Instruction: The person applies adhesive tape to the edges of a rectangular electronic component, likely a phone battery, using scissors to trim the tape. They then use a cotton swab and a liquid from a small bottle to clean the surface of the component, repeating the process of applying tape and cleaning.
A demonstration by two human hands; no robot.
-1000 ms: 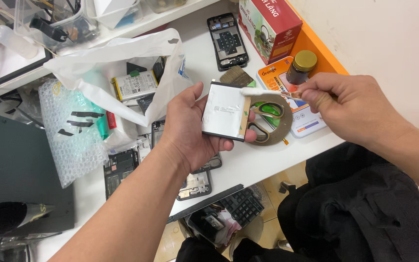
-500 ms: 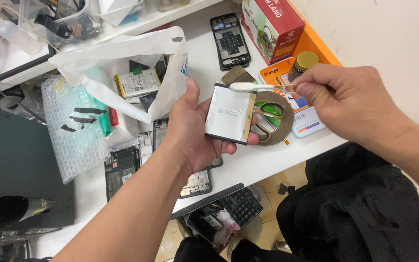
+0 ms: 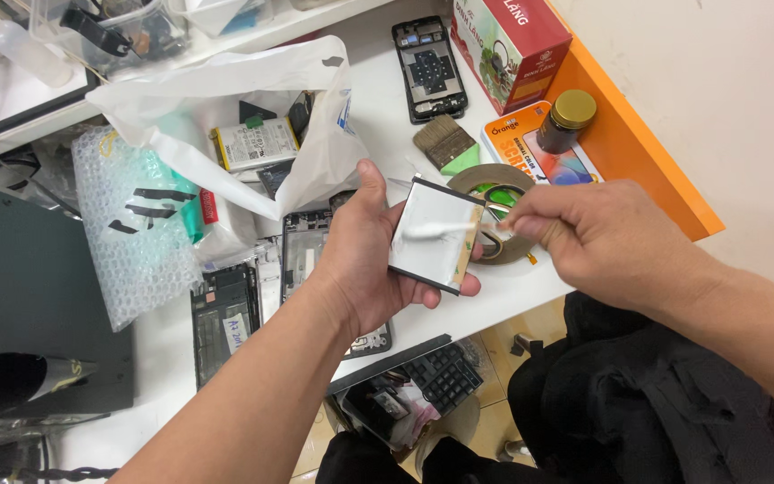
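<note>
We look down on a smooth white table (image 3: 378, 108) with an orange edge along its right side, cluttered from end to end. A crinkled white plastic bag (image 3: 226, 99) gapes open at the back, and beside it lies a sheet of clear bubble wrap (image 3: 132, 233), its surface pebbled. Further right stands a red cardboard box (image 3: 508, 40), and near it lies a flat ring of brown tape (image 3: 494, 215). A small dark jar with a gold lid (image 3: 566, 121) stands by the orange edge.

Above the table's front edge, our left hand (image 3: 365, 260) curls round a flat white rectangular panel with a dark rim (image 3: 432, 235), thumb over its top corner. Our right hand (image 3: 593, 237) pinches a thin white stick (image 3: 445, 229), probably a cotton swab, whose blurred tip rests on the panel's face.
</note>
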